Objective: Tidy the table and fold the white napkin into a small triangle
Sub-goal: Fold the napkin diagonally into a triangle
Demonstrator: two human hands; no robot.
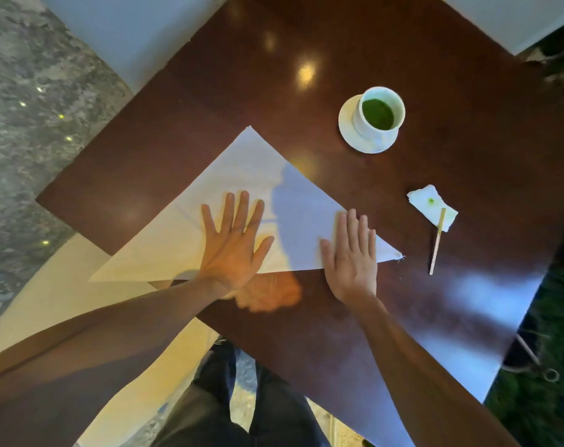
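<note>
The white napkin [242, 201] lies as one large triangle on the dark tabletop [403, 301], its left corner overhanging the edge; left hand [232, 246] and right hand [351, 256] press flat on it, fingers [242, 208] splayed, gripping nothing. Recommended: smooth outward along the fold before halving again. The overhanging corner's support is unclear, and the crease under the palms is hidden.

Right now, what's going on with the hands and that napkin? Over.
Left hand and right hand both open, flat on white napkin. Napkin is one large triangle, not yet small. Stained tissue, wooden stirrer, green-drink cup on saucer not cleared.
</note>
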